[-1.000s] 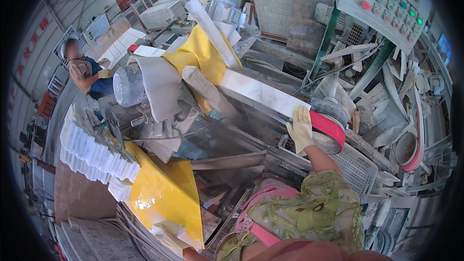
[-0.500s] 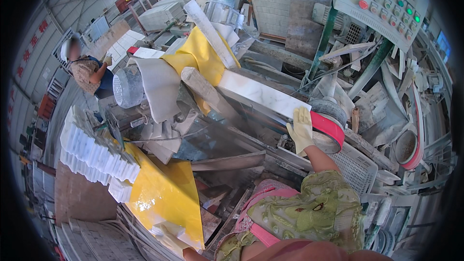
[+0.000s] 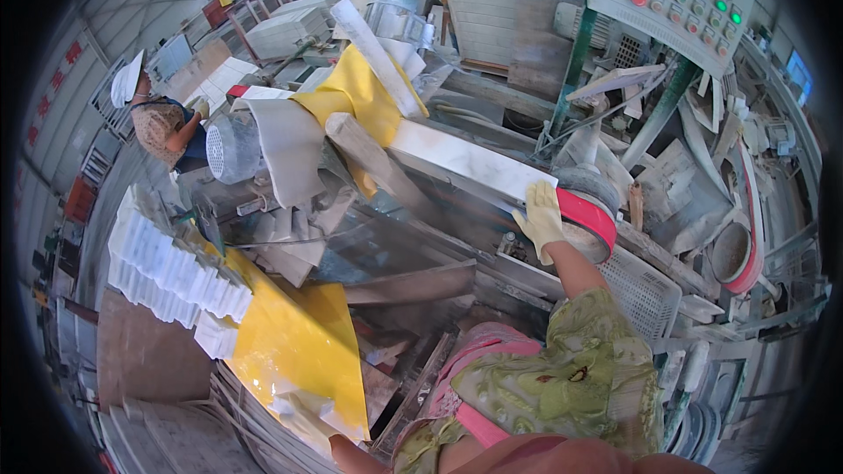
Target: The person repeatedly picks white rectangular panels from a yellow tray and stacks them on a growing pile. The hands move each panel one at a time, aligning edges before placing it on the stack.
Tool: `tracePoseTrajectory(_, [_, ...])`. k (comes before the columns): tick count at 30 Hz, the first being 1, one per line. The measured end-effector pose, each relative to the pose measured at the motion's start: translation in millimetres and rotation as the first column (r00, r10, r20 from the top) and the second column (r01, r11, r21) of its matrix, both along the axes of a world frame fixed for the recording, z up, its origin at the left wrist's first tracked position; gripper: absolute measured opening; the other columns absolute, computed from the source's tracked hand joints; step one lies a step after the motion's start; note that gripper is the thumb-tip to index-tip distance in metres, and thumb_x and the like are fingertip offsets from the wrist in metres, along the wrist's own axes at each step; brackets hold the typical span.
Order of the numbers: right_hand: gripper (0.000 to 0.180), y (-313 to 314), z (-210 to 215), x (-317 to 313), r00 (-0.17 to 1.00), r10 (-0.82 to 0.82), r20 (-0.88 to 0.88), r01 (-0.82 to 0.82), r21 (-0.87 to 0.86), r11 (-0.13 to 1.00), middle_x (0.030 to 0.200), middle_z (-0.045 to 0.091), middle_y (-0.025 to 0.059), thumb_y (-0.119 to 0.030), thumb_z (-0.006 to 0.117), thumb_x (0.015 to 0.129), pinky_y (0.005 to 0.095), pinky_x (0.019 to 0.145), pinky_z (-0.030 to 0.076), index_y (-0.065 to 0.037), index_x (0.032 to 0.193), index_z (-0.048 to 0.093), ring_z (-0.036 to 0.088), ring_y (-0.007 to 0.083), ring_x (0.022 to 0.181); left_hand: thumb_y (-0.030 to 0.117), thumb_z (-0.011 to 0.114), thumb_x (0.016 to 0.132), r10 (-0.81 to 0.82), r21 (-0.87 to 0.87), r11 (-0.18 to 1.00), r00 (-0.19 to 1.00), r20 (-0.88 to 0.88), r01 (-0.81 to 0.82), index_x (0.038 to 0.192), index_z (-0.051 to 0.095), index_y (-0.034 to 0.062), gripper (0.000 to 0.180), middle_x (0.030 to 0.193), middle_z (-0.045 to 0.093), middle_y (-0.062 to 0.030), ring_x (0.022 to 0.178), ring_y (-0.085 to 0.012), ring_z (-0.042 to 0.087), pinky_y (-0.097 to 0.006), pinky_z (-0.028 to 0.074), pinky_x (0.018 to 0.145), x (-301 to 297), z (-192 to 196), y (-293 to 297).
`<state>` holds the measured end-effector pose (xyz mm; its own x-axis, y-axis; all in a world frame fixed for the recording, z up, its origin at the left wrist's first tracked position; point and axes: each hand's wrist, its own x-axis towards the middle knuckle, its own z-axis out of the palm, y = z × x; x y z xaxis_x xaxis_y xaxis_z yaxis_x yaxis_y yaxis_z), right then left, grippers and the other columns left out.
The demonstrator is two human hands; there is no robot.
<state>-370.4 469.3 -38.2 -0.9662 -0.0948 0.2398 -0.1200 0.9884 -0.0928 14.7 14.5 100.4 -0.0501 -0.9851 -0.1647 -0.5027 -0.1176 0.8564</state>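
Note:
My right hand (image 3: 542,218), in a cream glove, lies with outstretched fingers on the near end of a long white marble strip (image 3: 474,158). That strip rests on a conveyor, right beside a red belt (image 3: 587,216) that wraps round a roller. My left hand (image 3: 303,424), also gloved, is low at the left, over the lower edge of a wet yellow sheet (image 3: 303,342). Its fingers close around a small white stone piece (image 3: 321,405), partly hidden by the glove. A stack of white stone strips (image 3: 171,268) stands at the yellow sheet's upper left.
A control panel (image 3: 672,9) with red and green buttons stands at the upper right. A white perforated crate (image 3: 645,294) sits right of my right arm. Broken slabs lie round the machine, near a motor (image 3: 233,151). Another person (image 3: 162,127) in a white hat stands far left.
The view has shifted slightly. My right hand stays at the marble strip's end, and my left hand stays by the yellow sheet. The other person's head has turned.

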Motion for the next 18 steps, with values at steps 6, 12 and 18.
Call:
tracePoseTrajectory(6, [0.07, 10.7, 8.1, -3.7, 0.999, 0.015, 0.043, -0.014, -0.017, 1.0, 0.156, 0.039, 0.0307, -0.047, 0.049, 0.102, 0.0483, 0.126, 0.022, 0.005, 0.149, 0.044, 0.032, 0.0444, 0.149, 0.038, 0.061, 0.101, -0.042, -0.008, 0.999, 0.998, -0.036, 0.042, 0.149, 0.04, -0.0003, 0.066, 0.134, 0.056, -0.0203, 0.113, -0.0308, 0.061, -0.043, 0.054, 0.09, 3.6, -9.1, -10.4])
tracePoseTrajectory(12, [0.049, 34.0, 20.4, 1.7, 0.983, 0.169, 0.069, -0.161, -0.115, 0.98, 0.156, 0.043, 0.0256, -0.026, 0.044, 0.105, 0.0456, 0.126, 0.026, 0.0, 0.146, 0.05, 0.035, 0.0401, 0.149, 0.039, 0.061, 0.1, -0.039, 0.014, 0.999, 0.994, -0.105, 0.041, 0.149, 0.04, -0.0007, 0.066, 0.134, 0.056, -0.02, 0.113, -0.0305, 0.061, -0.043, 0.054, 0.09, 8.6, -23.3, -19.4])
tracePoseTrajectory(18, [0.053, 89.7, 61.8, -1.6, 0.866, 0.498, 0.039, -0.491, -0.113, 0.864, 0.154, 0.049, 0.0186, 0.001, 0.051, 0.092, 0.0425, 0.125, 0.029, -0.003, 0.145, 0.052, 0.041, 0.0317, 0.147, 0.039, 0.061, 0.1, -0.005, -0.004, 1.0, 0.994, -0.107, 0.004, 0.149, 0.04, -0.001, 0.066, 0.133, 0.056, -0.0197, 0.114, -0.0302, 0.062, -0.043, 0.054, 0.091, 11.1, -35.2, -29.5])
